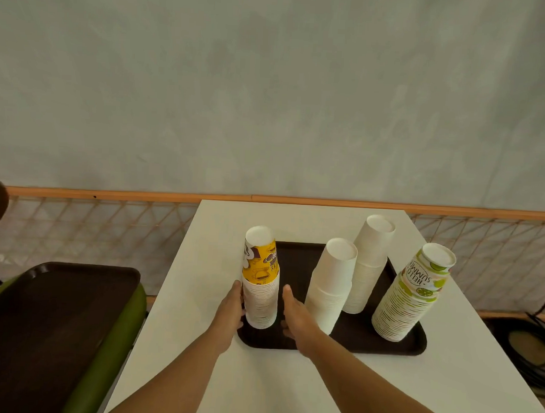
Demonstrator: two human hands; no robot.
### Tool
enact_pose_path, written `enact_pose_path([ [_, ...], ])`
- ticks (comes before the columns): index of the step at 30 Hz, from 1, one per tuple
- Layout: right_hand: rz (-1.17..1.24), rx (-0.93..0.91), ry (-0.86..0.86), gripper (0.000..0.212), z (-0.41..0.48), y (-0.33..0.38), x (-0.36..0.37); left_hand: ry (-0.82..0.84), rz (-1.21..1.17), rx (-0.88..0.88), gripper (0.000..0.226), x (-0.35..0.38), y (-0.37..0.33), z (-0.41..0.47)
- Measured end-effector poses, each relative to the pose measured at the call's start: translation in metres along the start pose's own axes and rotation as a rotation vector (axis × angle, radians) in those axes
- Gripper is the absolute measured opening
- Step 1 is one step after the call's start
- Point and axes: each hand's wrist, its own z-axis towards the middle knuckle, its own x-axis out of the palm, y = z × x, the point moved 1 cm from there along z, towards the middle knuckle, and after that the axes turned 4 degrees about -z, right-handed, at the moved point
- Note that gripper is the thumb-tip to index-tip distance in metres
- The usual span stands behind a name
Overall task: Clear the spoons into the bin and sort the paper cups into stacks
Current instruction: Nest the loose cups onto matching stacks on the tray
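Observation:
Several upside-down cup stacks stand on a dark brown tray (pixel 352 341) on the white table (pixel 288 388). The yellow-patterned stack (pixel 260 280) is at the tray's left end. Two plain white stacks (pixel 332 284) (pixel 368 263) lean in the middle. A "Hello Summer" lime-print stack (pixel 412 293) leans at the right end. My left hand (pixel 230 313) lies flat against the left side of the yellow stack. My right hand (pixel 296 319) sits just right of that stack with straight fingers; whether it touches is unclear. No spoons or bin are in view.
A second dark tray (pixel 47 318) lies on a green seat (pixel 115 340) to the left of the table. A rail with netting (pixel 92 229) runs behind. Black cables (pixel 533 352) are coiled on the floor at the right.

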Motion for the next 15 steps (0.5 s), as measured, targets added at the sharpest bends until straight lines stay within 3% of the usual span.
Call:
enact_pose_path([
  [5, 0.108, -0.066, 0.062, 0.056, 0.015, 0.003, 0.007, 0.025, -0.025, 0.015, 0.052, 0.004, -0.004, 0.012],
  [15, 0.182, -0.044, -0.046, 0.056, 0.068, 0.036, 0.006, 0.148, 0.040, 0.016, 0.055, 0.009, -0.037, 0.059],
])
